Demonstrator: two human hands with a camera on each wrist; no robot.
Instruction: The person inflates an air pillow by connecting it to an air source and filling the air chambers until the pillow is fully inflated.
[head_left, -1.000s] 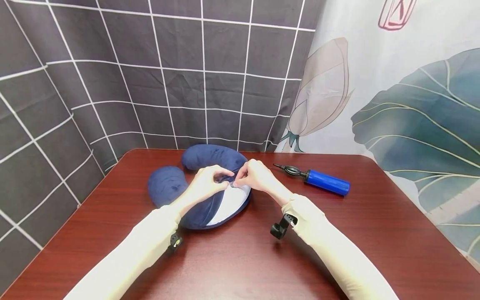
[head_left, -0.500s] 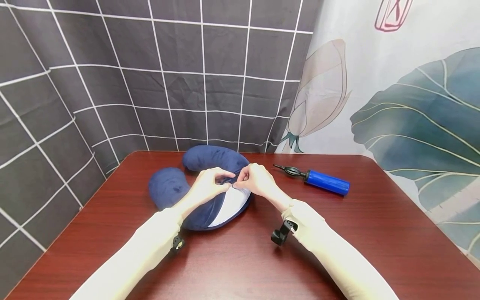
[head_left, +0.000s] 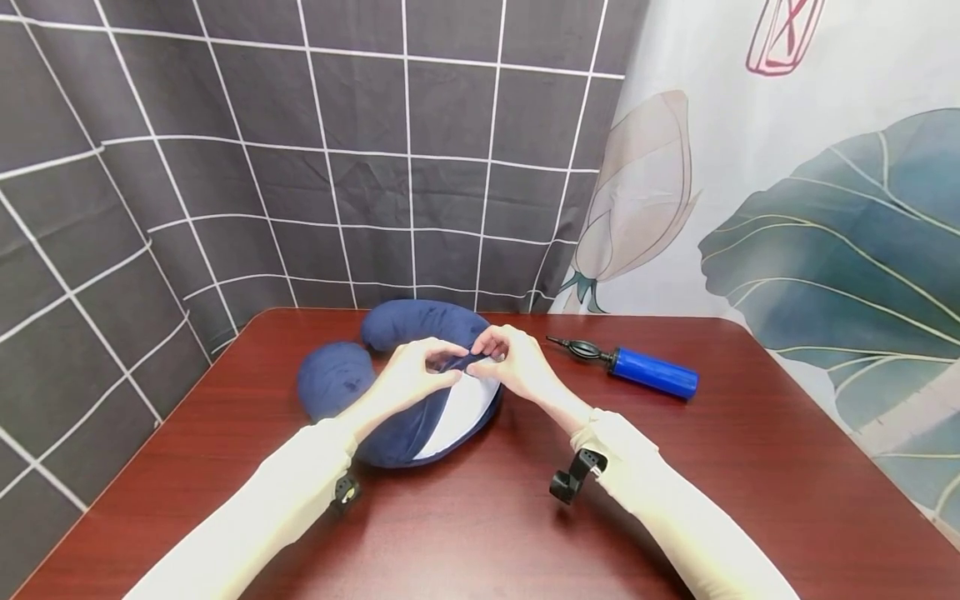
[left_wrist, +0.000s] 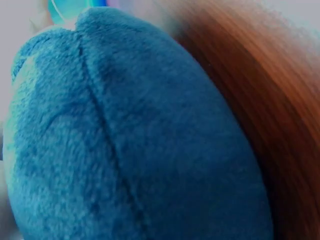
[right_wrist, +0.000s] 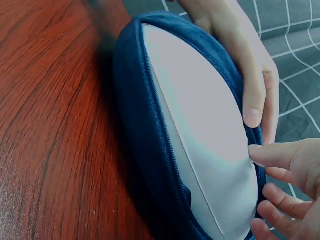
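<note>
A navy plush U-shaped neck pillow (head_left: 420,323) lies on the table. Its cover is unzipped along the outer curve, baring a smooth white inner cushion (head_left: 459,410). With thumb and fingers, my left hand (head_left: 412,371) grips the edge of the cover. Right beside it, my right hand (head_left: 519,364) pinches the same edge between thumb and fingers. In the right wrist view the zipper teeth (right_wrist: 167,130) run along the opening, with both hands on the far edge. Plush cover fabric (left_wrist: 140,125) fills most of the left wrist view, where the hand is hidden.
A blue hand pump (head_left: 652,372) with a black nozzle lies to the right of the pillow. Dark red wood grain covers the table (head_left: 480,533). A grey checked cloth (head_left: 360,183) hangs behind, beside a white one with plant prints (head_left: 847,233).
My right hand's fingers have spread a little and lifted the cover edge, so a strip of navy fabric shows between the hands. The left hand keeps its hold, and the pump lies still.
</note>
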